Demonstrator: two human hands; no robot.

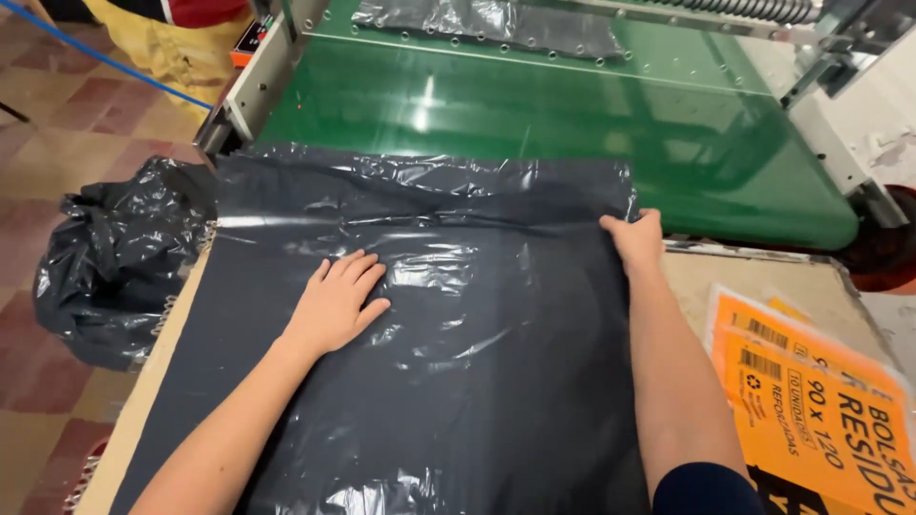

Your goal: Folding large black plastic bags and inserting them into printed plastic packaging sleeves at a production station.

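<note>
A large black plastic bag (458, 362) lies spread flat over a wooden table (744, 277), its far edge reaching the green conveyor belt (534, 124). My left hand (336, 300) rests flat on the bag's middle, fingers together, pressing the plastic down. At the bag's far right corner, my right hand (634, 238) pinches the edge of the plastic. The sheet is wrinkled and shiny near the far edge.
Orange printed labels (821, 401) lie on the table at the right. A bunched black bag (114, 257) hangs off the table's left side over a tiled floor. Another black sheet (496, 24) sits at the belt's far end. Metal machine frame (840, 143) borders the belt on the right.
</note>
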